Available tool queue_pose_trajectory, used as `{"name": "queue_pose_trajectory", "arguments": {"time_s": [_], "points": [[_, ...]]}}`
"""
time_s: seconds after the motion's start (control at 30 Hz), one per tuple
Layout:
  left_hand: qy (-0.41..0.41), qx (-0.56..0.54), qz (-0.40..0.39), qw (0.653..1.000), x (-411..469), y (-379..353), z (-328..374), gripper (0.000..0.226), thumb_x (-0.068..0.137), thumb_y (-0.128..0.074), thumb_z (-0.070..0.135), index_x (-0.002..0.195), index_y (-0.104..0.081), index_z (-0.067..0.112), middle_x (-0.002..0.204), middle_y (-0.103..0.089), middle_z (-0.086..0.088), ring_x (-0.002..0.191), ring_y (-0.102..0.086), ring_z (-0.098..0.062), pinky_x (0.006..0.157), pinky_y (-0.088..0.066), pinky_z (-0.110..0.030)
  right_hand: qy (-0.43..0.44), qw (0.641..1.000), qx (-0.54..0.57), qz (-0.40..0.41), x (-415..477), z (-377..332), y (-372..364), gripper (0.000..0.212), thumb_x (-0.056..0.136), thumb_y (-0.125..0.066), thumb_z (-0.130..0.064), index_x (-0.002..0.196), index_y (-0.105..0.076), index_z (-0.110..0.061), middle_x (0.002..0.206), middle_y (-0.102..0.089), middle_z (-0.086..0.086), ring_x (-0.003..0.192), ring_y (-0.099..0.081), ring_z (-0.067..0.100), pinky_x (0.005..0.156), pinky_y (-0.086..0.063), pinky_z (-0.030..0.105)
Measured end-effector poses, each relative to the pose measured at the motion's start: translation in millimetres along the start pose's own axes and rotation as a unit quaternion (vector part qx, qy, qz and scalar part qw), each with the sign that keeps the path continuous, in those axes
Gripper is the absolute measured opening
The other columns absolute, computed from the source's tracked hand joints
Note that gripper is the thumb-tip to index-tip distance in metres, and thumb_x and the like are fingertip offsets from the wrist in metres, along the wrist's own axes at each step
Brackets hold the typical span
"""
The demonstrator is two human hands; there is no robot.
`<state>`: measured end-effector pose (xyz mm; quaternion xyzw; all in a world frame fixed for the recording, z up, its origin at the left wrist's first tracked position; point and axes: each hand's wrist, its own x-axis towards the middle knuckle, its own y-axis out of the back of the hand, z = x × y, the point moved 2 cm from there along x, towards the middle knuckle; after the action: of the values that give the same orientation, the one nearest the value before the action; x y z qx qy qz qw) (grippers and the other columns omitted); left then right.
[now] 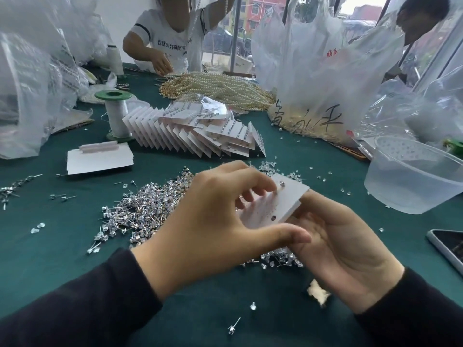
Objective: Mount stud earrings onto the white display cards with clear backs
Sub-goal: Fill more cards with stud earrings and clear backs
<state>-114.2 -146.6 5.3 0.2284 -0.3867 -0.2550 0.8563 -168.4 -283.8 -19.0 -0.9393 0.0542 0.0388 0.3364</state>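
Near a bag with black handwriting, left hand and right hand clamp their fingers on one white card.

Earring pile left of held card; card stack behind; tub right.

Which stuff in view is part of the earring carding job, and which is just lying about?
Job:
white display card, held by left hand and right hand
stud earrings pile
clear backs
finished cards
blank cards

Lying about:
thread spool
pearl strands
plastic tub
phone
plastic bags
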Motion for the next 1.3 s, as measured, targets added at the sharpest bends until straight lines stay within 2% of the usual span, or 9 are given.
{"name": "queue_pose_trajectory", "arguments": {"time_s": [0.07,0.13,0.43,0.57,0.63,0.73,0.8,1.03,1.3], "points": [[-0.02,0.034,0.015,0.999,1,0,0,0.036,0.067,-0.073,0.041,0.09,-0.068,0.014,0.082,-0.065,0.007,0.072,-0.059,-0.005,0.062,-0.05,-0.021,0.035,0.999,-0.006,-0.007,0,-3,1,0.035,0.069,-0.063,-0.002,0.101,-0.058,0.01,0.101,-0.064,0.024,0.087,-0.066,0.029,0.064,-0.057,0.028],[0.002,0.009,0.047,0.999,3,2,-4,0.017,0.077,-0.07,0.026,0.088,-0.068,0.013,0.079,-0.067,0.006,0.071,-0.061,-0.008,0.06,-0.052,-0.026,0.066,0.998,-0.011,-0.019,1,-7,1,0.019,0.073,-0.061,0.003,0.091,-0.064,0.007,0.097,-0.066,0.023,0.094,-0.066,0.032,0.075,-0.057,0.032],[0.151,-0.1,0.109,0.977,4,-1,-22,0.007,0.081,-0.057,0.024,0.081,-0.063,0.021,0.067,-0.066,-0.001,0.053,-0.057,-0.013,0.045,-0.044,-0.024,0.096,0.979,-0.156,-0.089,-5,-3,-8,0.028,0.075,-0.055,-0.004,0.1,-0.065,0.004,0.122,-0.062,0.013,0.119,-0.055,0.022,0.101,-0.041,0.038],[0.293,-0.268,0.121,0.91,6,0,-31,0.015,0.089,-0.053,0.016,0.079,-0.064,0.02,0.071,-0.071,0.002,0.06,-0.066,-0.011,0.053,-0.054,-0.028,0.152,0.968,-0.186,-0.068,-4,-15,-4,0.022,0.078,-0.058,-0.005,0.096,-0.069,0.0,0.106,-0.07,0.015,0.106,-0.063,0.027,0.091,-0.05,0.034],[0.358,-0.362,0.115,0.853,8,2,-34,0.014,0.09,-0.052,0.015,0.084,-0.065,0.016,0.076,-0.072,0.001,0.066,-0.067,-0.012,0.06,-0.055,-0.031,0.23,0.909,-0.347,0.004,-3,-27,5,0.012,0.081,-0.064,-0.008,0.09,-0.071,-0.01,0.088,-0.074,0.007,0.087,-0.069,0.02,0.079,-0.054,0.025],[0.398,-0.464,0.105,0.784,10,5,-36,0.016,0.089,-0.05,0.01,0.097,-0.064,0.007,0.087,-0.071,-0.007,0.073,-0.069,-0.019,0.061,-0.058,-0.037,0.268,0.696,-0.659,0.098,0,-39,19,0.014,0.078,-0.068,-0.009,0.081,-0.072,-0.023,0.069,-0.07,-0.011,0.066,-0.063,-0.003,0.063,-0.046,0.007],[0.427,-0.503,0.104,0.744,9,5,-35,0.016,0.091,-0.048,0.01,0.095,-0.063,0.006,0.083,-0.072,-0.008,0.067,-0.071,-0.018,0.054,-0.059,-0.037,0.215,0.642,-0.73,0.091,1,-41,24,0.016,0.078,-0.068,-0.011,0.078,-0.074,-0.025,0.064,-0.064,-0.017,0.06,-0.056,-0.009,0.057,-0.039,0.003],[0.476,-0.613,0.027,0.63,2,8,-38,0.022,0.072,-0.058,0.007,0.094,-0.058,0.003,0.084,-0.071,-0.011,0.068,-0.07,-0.023,0.064,-0.059,-0.039,0.157,0.641,-0.75,0.041,3,-32,24,0.013,0.075,-0.072,-0.012,0.071,-0.072,-0.024,0.068,-0.061,-0.009,0.065,-0.052,-0.004,0.058,-0.036,0.007],[0.475,-0.572,0.008,0.669,3,-1,-35,0.025,0.064,-0.06,0.005,0.088,-0.065,0.001,0.081,-0.073,-0.013,0.063,-0.071,-0.022,0.058,-0.058,-0.042,0.161,0.654,-0.739,0.035,9,-20,23,0.009,0.075,-0.073,-0.019,0.07,-0.069,-0.025,0.07,-0.062,-0.009,0.065,-0.053,0.005,0.058,-0.041,0.015]]}}
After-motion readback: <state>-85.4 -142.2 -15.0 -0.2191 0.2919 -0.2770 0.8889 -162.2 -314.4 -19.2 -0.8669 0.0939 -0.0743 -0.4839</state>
